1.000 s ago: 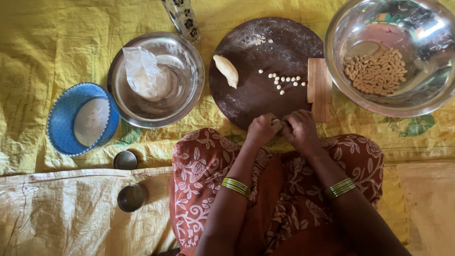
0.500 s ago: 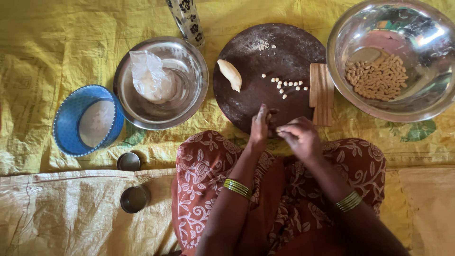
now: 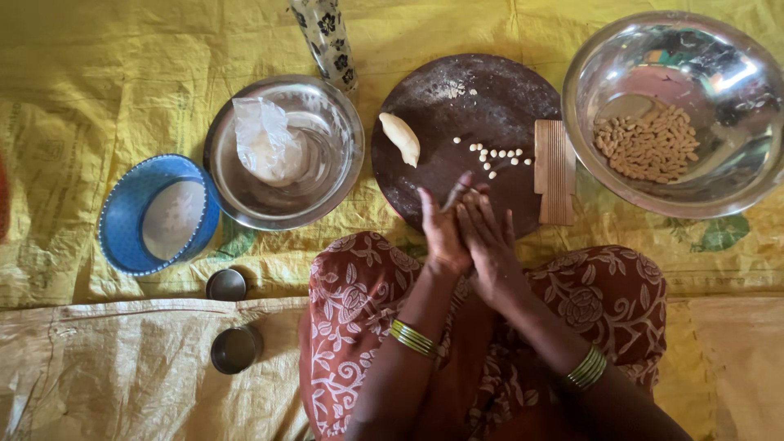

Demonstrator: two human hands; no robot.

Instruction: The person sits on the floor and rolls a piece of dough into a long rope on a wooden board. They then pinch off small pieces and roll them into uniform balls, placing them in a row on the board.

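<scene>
Seen from above, a person sits on a yellow woven floor mat (image 3: 98,73), knees in red floral cloth, with both hands pressed palm to palm over the near edge of a round dark wooden board (image 3: 490,106). The left hand (image 3: 443,233) and the right hand (image 3: 488,241) are pressed together, fingers pointing away from the body, and a thin dark sliver shows between the fingertips; what it is cannot be told. On the board, just beyond the hands, lies a short row of small pale dough pellets (image 3: 498,155), and to their left a pale oblong lump of dough (image 3: 400,137). A ridged wooden block (image 3: 555,170) lies over the board's right edge, touching a large steel bowl (image 3: 588,90) that holds a heap of tan shaped dough pieces (image 3: 649,145). Left of the board, just beside it, a smaller steel bowl (image 3: 335,122) holds a crumpled clear plastic bag (image 3: 265,139). Further left sits a blue plastic basket (image 3: 122,224) with white flour inside. Two small steel cups (image 3: 226,285) stand near the left knee. A floral patterned tube (image 3: 325,37) lies at the top edge. Bare mat shows between basket and bowl and beside the knees.
</scene>
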